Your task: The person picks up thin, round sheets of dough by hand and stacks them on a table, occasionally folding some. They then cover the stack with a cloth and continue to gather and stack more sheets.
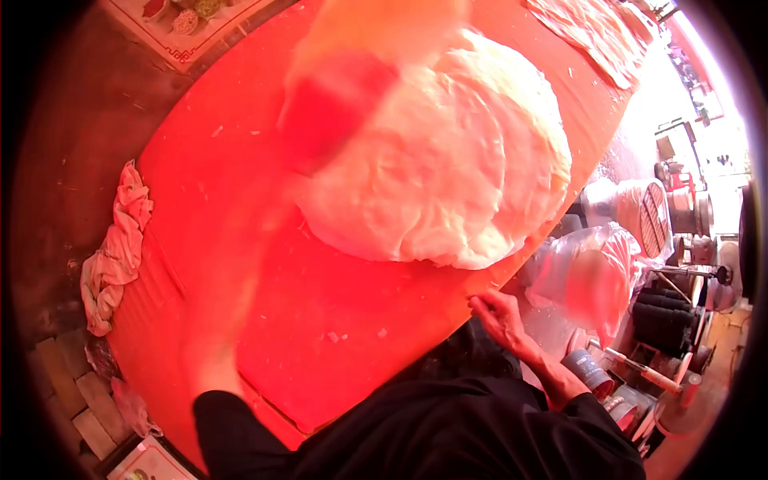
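Note:
A large pale round slab of dough (448,160) lies on the red table (304,320). My left arm reaches across the table, and my left hand (276,188) is smeared by motion at the dough's left edge, so its fingers do not show. Over the dough's upper left is a blurred dark red shape (340,108), with an orange blur (384,28) above it; I cannot make out what either is. Low at the table's near right edge rests my right hand (500,318), its fingers loosely curled in with nothing visible in them, apart from the dough.
A crumpled cloth (116,248) hangs at the table's left edge. Another wrinkled sheet (592,36) lies at the far right corner. Right of the table stand plastic-covered containers (584,276), a metal tin (588,372) and other clutter. Bricks (76,384) show at lower left.

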Tool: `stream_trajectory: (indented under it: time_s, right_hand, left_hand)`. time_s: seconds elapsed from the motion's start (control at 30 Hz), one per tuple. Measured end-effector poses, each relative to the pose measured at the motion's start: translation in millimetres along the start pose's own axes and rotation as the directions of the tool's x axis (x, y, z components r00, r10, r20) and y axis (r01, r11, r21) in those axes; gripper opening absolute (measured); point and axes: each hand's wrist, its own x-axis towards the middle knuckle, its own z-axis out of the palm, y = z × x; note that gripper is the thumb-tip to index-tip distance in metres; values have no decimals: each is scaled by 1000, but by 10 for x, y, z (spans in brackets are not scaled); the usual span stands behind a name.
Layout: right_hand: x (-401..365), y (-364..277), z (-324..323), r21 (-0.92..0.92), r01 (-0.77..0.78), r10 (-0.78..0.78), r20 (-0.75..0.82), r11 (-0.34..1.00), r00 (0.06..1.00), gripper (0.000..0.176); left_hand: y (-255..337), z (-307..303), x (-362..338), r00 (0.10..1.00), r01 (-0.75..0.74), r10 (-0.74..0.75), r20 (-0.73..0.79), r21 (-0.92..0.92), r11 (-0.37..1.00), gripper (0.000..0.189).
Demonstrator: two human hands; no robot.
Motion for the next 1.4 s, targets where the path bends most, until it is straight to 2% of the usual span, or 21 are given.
stream_trajectory:
  time_s: [0.17,0.23,0.27,0.33,0.43,0.5,0.53,0.6,0.63,0.67,0.77,0.83,1.0,1.07,1.1,1.13,1.2,1.23,1.27,1.3,1.4]
  right_hand:
    - [146,-762,-75,-155,338,-320,133,928,938,12]
    - [531,-1142,-228,-301,637,-636,117,709,763,15]
    - [700,-1314,-304,-362,506,-519,69,783,852,20]
    - [1375,-1689,-332,-663,569,-751,16,486,660,33]
    - [2560,-2229,-195,-760,534,-882,-108,370,459,45]
    - [3416,-2335,-41,-841,473,-939,-110,262,325,52]
    - [3800,-2152,121,-854,443,-917,-92,272,387,56]
    - [4423,-1433,540,-882,329,-676,18,336,736,65]
    - [4524,-1192,719,-909,276,-533,74,311,843,70]
    - [4624,-957,778,-930,260,-471,112,262,875,69]
    - [4265,-1066,826,-942,290,-501,171,170,848,67]
    - [4157,-1123,867,-944,301,-516,192,137,835,65]
    - [4170,-1143,954,-950,303,-539,220,70,813,62]
    - [4465,-859,730,-954,298,-546,270,-38,793,59]
    - [4401,-953,775,-961,275,-520,242,-15,819,60]
    - [4319,-1074,838,-968,249,-493,214,7,844,60]
    - [4239,-1193,919,-962,248,-463,168,116,870,60]
    - [4302,-1139,886,-965,237,-460,161,111,873,61]
    - [4409,-1060,810,-968,225,-459,152,109,875,61]
    - [4409,-1067,807,-968,233,-460,168,88,872,61]
    - [4471,-1017,747,-966,257,-472,217,22,855,60]
  left_hand:
    - [1036,1030,-643,970,195,-150,193,-243,950,38]
    - [1122,1055,-742,958,261,-206,199,-311,914,42]
    - [1124,1026,-751,953,284,-224,202,-346,894,45]
    - [1104,1021,-806,955,290,-239,175,-376,880,50]
    - [1120,1088,-985,968,249,-221,117,-363,898,52]
    - [1180,1016,-1094,967,256,-234,104,-402,879,49]
    - [1220,961,-1154,965,262,-241,104,-434,862,47]
    - [1222,822,-1323,955,289,-280,96,-501,816,44]
    - [1152,717,-1422,947,309,-308,93,-525,793,42]
    - [1071,627,-1547,936,329,-341,84,-546,771,41]
    - [599,232,-2117,851,482,-515,103,-542,688,36]
    - [108,72,-2676,731,652,-666,146,-436,620,33]
    - [-1351,-145,-4127,302,953,-948,101,-69,296,25]
    - [-1980,-138,-4639,123,991,-990,69,-54,120,22]
    - [-2273,-155,-4833,62,997,-997,44,-58,60,20]
    - [-2506,-185,-4990,51,998,-999,15,-48,51,19]
    - [-2747,-303,-5085,345,903,-922,-175,328,276,22]
    - [-2867,-361,-5136,476,801,-840,-261,522,292,24]
    - [-2982,-406,-5248,511,742,-820,-257,613,270,24]
    - [-3055,-446,-5315,485,735,-846,-222,628,257,24]
    - [-3139,-598,-5456,227,809,-974,-16,560,180,25]
